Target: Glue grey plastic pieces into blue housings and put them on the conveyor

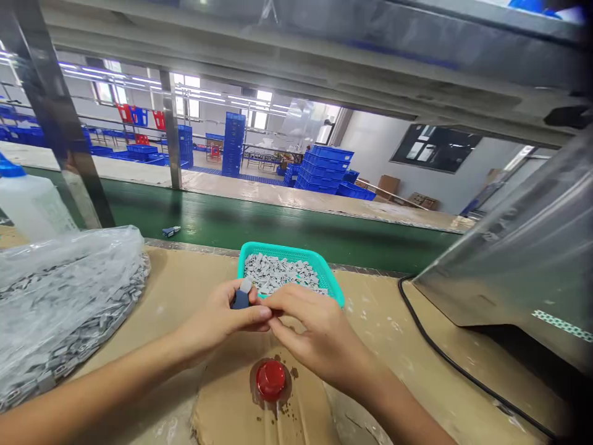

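Observation:
My left hand (234,312) is closed around a small dark blue plastic part (241,300) with a light grey end. Its thumb and fingertips meet those of my right hand (308,318). The right fingers are pinched together at the part's near end; whatever lies between them is hidden. Just beyond both hands stands a turquoise perforated basket (336,289) of small grey plastic pieces (280,272). Below them, a round red cap-like dish (271,379) rests on a piece of cardboard (222,408), with a dark wet stain around it.
At left lies a clear plastic bag (83,296) of grey parts, with a white bottle (32,201) behind. A blue and grey part (171,231) sits on the green belt (213,213). To the right, a black cable (430,343) runs beside a metal housing (519,266).

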`<action>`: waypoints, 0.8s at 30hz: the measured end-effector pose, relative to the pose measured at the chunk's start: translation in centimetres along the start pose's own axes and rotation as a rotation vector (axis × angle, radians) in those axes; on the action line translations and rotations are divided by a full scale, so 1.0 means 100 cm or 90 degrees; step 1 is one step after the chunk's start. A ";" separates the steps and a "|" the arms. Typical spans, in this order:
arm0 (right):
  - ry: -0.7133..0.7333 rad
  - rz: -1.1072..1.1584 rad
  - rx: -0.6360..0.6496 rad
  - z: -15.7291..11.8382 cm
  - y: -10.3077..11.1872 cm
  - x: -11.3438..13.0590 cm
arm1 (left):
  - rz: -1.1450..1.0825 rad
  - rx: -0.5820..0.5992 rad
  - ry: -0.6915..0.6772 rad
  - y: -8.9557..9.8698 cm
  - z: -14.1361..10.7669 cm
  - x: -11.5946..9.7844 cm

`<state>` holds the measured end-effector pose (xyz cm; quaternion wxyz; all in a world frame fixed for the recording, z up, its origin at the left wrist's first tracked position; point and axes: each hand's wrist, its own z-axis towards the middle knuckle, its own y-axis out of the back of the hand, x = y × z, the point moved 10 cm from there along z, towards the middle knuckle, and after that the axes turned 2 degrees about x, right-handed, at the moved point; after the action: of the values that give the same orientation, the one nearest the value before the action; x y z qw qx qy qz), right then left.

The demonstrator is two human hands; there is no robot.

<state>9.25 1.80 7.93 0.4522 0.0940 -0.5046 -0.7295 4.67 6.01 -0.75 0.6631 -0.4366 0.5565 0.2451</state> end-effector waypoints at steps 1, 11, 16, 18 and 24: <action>-0.005 0.005 -0.009 -0.001 0.002 0.002 | 0.004 0.012 0.000 -0.002 0.000 -0.001; 0.071 0.103 0.061 -0.019 0.001 0.022 | 0.165 0.191 0.052 -0.021 -0.012 0.000; 0.120 0.093 0.056 -0.031 -0.002 0.031 | 0.143 0.215 0.104 -0.029 -0.017 0.011; 0.117 0.104 0.061 -0.033 -0.005 0.030 | 0.168 0.215 0.110 -0.029 -0.017 0.014; -0.008 0.088 0.012 -0.041 -0.006 0.004 | 0.222 0.200 0.110 -0.023 -0.014 0.019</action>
<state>11.07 -1.14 5.62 0.4970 0.0588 -0.5198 -0.6923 6.30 3.32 -1.87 0.6207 -0.2449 0.7092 0.2276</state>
